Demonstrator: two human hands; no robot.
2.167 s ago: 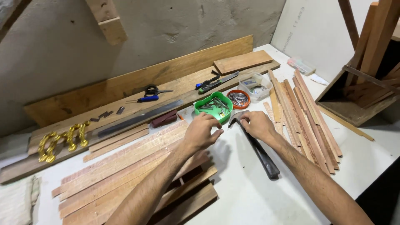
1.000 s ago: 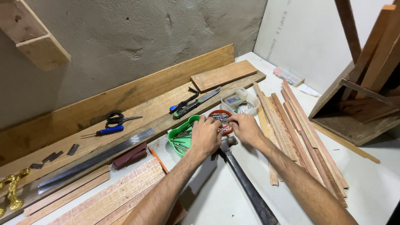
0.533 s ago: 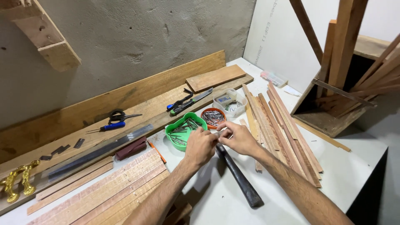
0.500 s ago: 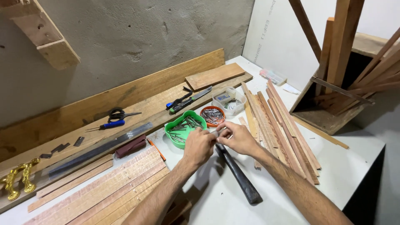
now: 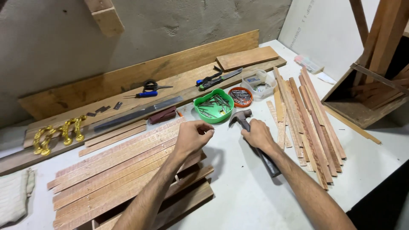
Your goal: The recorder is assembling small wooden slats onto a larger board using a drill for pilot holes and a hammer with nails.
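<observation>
1. Head view, right hand (image 5: 257, 135): closed around the upper handle of a steel-headed claw hammer with a dark handle (image 5: 255, 140). The grip sits just below the head; the rest of the handle lies along the white tabletop (image 5: 238, 191) under the forearm. The hammer head is low, near the table, just in front of the green bowl.
2. Head view, left hand (image 5: 192, 137): fingers curled in, thumb and forefinger pinched at the tip. Something small may be pinched there, likely a nail, but it is too small to tell. The hand hovers over the near end of the row of reddish wooden slats (image 5: 119, 166).
3. Handling, hammer: judged head-heavy and rigid, with a handle that looks smooth. Held close to the head it is easy to steer but strikes weakly; a grip nearer the butt would give more swing.
4. Handling, slats: judged light, stiff and thin, apt to split if a nail goes in near an edge or end.
5. Surroundings: a green scalloped plastic bowl of nails (image 5: 213, 105) and a small round orange tub of nails (image 5: 240, 96) stand just beyond the hands. A loose bundle of long wooden strips (image 5: 306, 115) lies to the right.
</observation>
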